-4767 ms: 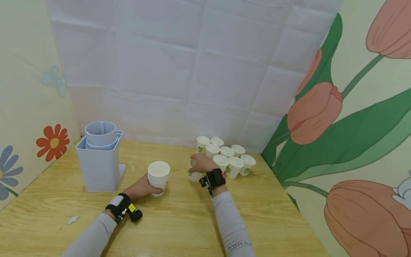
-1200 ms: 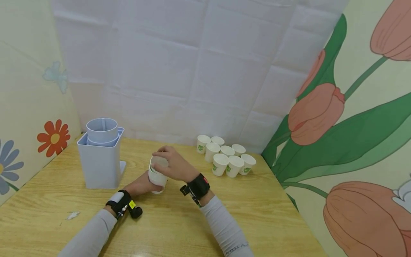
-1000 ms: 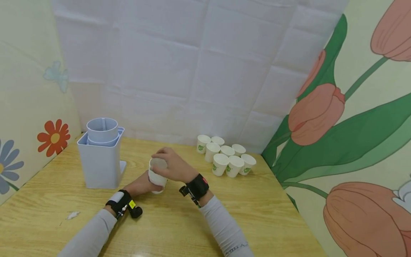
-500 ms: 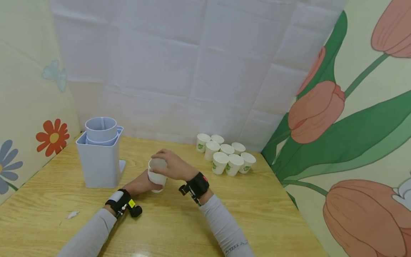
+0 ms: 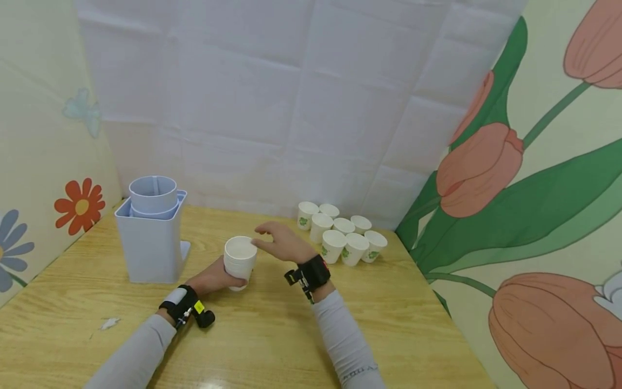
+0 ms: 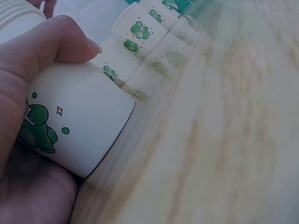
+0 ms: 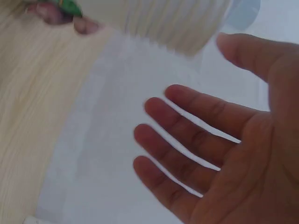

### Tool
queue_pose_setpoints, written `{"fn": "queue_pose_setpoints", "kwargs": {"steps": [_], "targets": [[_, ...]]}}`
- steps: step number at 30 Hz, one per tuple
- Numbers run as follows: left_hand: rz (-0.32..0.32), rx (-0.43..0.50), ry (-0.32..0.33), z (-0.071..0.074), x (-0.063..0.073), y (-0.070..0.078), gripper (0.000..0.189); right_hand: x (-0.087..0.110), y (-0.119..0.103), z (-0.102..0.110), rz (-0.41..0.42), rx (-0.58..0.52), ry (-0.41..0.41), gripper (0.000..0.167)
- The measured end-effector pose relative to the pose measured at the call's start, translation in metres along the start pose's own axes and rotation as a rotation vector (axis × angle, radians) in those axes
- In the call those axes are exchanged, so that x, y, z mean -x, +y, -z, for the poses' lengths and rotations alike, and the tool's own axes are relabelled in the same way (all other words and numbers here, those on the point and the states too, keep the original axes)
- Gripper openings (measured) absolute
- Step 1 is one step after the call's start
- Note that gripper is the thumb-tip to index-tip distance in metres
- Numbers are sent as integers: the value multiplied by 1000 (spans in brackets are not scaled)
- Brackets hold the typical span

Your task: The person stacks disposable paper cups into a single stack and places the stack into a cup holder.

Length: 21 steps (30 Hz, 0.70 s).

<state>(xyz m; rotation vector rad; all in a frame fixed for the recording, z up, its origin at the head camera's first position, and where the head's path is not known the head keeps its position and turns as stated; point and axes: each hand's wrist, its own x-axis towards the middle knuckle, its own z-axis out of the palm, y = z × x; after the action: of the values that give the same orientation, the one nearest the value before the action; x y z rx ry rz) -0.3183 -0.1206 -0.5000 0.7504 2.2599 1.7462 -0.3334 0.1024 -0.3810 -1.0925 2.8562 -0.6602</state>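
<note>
A stack of nested white paper cups [image 5: 240,258] stands upright on the table, left of centre in the head view. My left hand [image 5: 217,278] grips it low, its thumb across the front. In the left wrist view the thumb and palm wrap the lowest cup [image 6: 88,112], which bears a green cartoon print. My right hand [image 5: 286,242] is just right of the stack's rim and holds nothing. In the right wrist view its fingers [image 7: 187,135] are spread and apart, with the ribbed rims of the stack [image 7: 173,23] beyond the thumb.
Several single paper cups [image 5: 333,246] stand upright in a cluster at the back right. A pale blue square bin [image 5: 150,248] with a round container [image 5: 153,194] in it stands at the left. A white scrap [image 5: 110,323] lies on the wooden table [image 5: 272,335].
The right hand took a paper cup from near the cluster, set it into the stack in the left hand, then let go and drew back right. The left hand keeps its grip.
</note>
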Motion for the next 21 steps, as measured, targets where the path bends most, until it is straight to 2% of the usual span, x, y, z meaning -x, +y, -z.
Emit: {"fn": "queue_pose_setpoints", "kwargs": {"steps": [7,10,15,21], "targets": [[-2,-1,3,-1,0,-4,84,15,33,17,-172,-44,12,52],[4,-3,6,-2,0,-3,84,22,47,25,-230,-27,22,52],[0,-10,4,-2,1,-1,84,33,64,37,-263,-18,23,52],[7,14,4,-2,0,0,85,40,80,45,-307,12,67,58]]}}
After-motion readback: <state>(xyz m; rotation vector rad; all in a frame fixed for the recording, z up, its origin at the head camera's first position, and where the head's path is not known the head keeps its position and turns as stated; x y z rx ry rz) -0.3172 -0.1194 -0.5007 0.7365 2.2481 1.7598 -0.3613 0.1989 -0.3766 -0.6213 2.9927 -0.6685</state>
